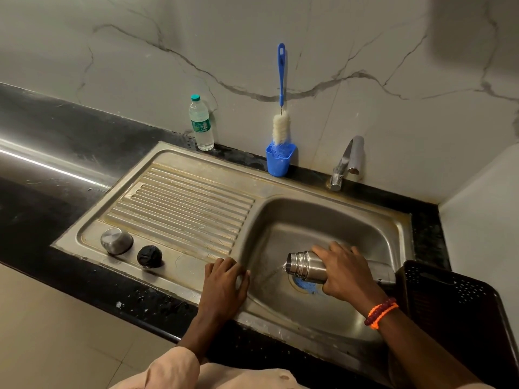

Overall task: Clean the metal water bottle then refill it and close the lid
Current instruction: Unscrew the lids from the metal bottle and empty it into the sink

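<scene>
Over the sink (323, 214), the right hand (344, 272) grips the metal water bottle (307, 266) on its side, tipping water out. The left hand (224, 284) rests flat on the sink's edge. Left of it wait the steel cap (116, 240) and black lid (149, 256). Refilling and closing are not done.

No text, brand or number can be read anywhere here. The only printed surface is the green and white label on the plastic water bottle (201, 126) standing on the counter behind the sink; its printing is too small and blurred to make out any letters. The black round lid (149, 256) on the draining board shows raised marks on its top, but they do not resolve into letters or a logo.
</scene>
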